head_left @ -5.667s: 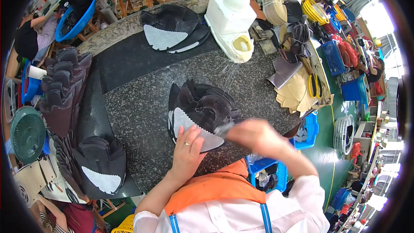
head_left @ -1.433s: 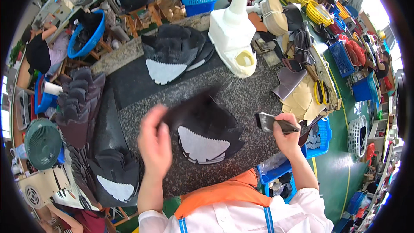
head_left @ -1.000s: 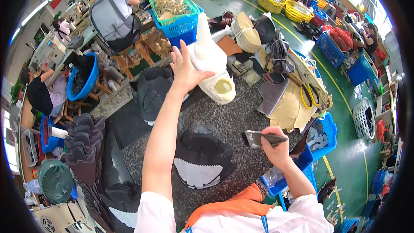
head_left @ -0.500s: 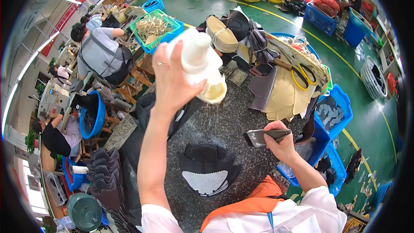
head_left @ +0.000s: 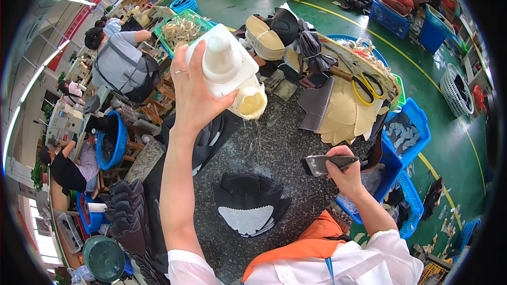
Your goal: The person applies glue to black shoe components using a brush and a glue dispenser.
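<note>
Left hand [head_left: 194, 97] grips a white plastic yellow-mouthed container [head_left: 228, 66]; right hand [head_left: 346, 175] clasps a flat grey tool [head_left: 318, 165] over the speckled desk [head_left: 288, 150].

The container [head_left: 221, 63] is white; the pieces [head_left: 248, 198] black, their patch [head_left: 244, 218] whitish; the tabletop [head_left: 301, 203] speckled grey.

Counted: white container [head_left: 224, 68], one; brush [head_left: 321, 165], one; scissors [head_left: 368, 87], one pair; fan [head_left: 103, 257], one; white basket [head_left: 453, 94], one.

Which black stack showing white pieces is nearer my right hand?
The front stack, wholly in view on the speckled tabletop; the other stack lies farther off, partly behind your left forearm.
</note>
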`<state>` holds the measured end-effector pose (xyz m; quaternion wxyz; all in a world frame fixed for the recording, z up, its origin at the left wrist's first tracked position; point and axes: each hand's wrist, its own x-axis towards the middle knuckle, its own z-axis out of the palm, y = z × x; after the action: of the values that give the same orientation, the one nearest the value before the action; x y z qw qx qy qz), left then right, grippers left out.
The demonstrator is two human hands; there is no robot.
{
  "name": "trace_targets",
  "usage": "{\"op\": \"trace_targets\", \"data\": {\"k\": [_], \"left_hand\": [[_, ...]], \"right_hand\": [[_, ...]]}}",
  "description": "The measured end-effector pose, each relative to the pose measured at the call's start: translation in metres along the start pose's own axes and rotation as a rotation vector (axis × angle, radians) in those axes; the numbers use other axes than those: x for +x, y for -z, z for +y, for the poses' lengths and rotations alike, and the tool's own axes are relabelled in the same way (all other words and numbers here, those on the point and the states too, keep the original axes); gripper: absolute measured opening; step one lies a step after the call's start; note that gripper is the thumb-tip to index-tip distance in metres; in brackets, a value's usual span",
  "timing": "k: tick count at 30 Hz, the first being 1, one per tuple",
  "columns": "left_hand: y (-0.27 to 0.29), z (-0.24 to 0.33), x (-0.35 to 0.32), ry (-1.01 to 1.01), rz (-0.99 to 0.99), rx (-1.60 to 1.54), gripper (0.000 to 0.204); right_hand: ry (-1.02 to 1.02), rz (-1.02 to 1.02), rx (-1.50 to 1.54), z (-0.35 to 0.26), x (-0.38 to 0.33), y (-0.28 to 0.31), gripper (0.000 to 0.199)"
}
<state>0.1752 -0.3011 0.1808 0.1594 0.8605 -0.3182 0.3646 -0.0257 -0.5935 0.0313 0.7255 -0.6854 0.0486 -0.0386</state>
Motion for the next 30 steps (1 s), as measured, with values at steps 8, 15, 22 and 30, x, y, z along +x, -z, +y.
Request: {"op": "trace_targets", "data": {"k": [8,15,22,30], "left_hand": [[-0.042,-0.029,-0.023,0.145,-0.094,-0.152,0.11],[-0.09,-0.097,-0.059,0.288,-0.218,-0.457,0.105],[-0.103,-0.116,-0.069,0.397,-0.297,-0.677,0.119],[0.036,0.098,-0.17,0.573,-0.113,-0.15,0.079]], "right_hand": [[-0.041,0.016,-0.002,-0.003,0.009,-0.001,0.022],[0.032,-0.015,-0.084,-0.018,0.044,-0.016,0.034],[0.38,-0.245,-0.385,-0.032,0.159,-0.087,0.016],[0.583,-0.397,-0.891,-0.026,0.192,-0.129,0.021]]}}
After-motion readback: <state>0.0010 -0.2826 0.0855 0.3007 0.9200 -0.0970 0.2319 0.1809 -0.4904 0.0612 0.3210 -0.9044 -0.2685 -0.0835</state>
